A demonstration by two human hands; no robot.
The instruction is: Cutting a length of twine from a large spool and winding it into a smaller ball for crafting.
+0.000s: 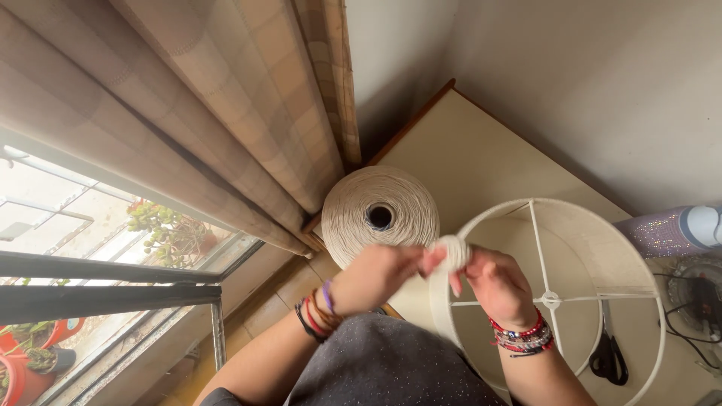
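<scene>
Left hand point(376, 274) and right hand point(496, 284) meet at the near-left rim of the round white wire-framed lampshade point(602, 248), both closed on a small wound ball of cream cord point(453, 252). Left fingertips pinch it from the left; the right hand cups it from the other side, thumb up. The ball sits right on the top ring, likely so the cord can pass around the wire.

The lampshade stands upright on the pale bench point(466, 150), its axis vertical, open end facing up; spokes run to a small central hub.

Just behind the hands stands a large cone of cream cord point(380, 214), also upright, dark core hole facing up, tucked in the bench corner by the checked beige curtain point(226, 98). No strand from cone to ball is clear.

Black-handled scissors point(608, 353) lie on the bench inside the shade. A glittery purple bottle point(665, 231) lies at the right.
</scene>
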